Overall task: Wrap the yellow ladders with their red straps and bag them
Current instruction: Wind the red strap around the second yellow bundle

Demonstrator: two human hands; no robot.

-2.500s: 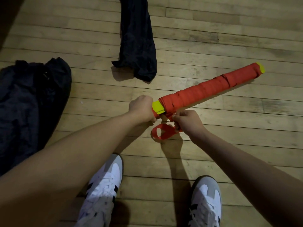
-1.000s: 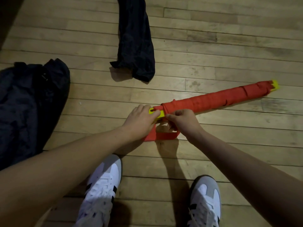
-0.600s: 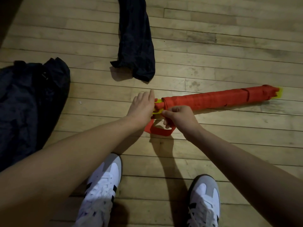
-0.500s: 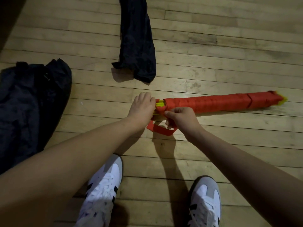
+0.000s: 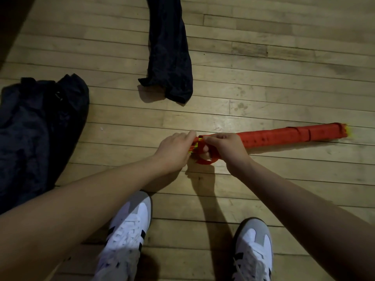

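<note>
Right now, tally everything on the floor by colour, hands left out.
Red: 1, the strap-wrapped ladder bundle, yellow showing at both ends
Dark navy or black: 2, the narrow bag and the big bag
White and grey: 2, the left shoe and the right shoe
Total: 5

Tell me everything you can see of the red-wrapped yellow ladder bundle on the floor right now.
The long red-strap-wrapped yellow ladder bundle lies flat on the wooden plank floor, running from the hands out to the right. Red fabric strap covers nearly its whole length in overlapping turns; yellow shows only at the far right tip and at the near end. The left hand holds the near end, and the right hand pinches the loose red strap tail, which loops below the bundle.
</note>
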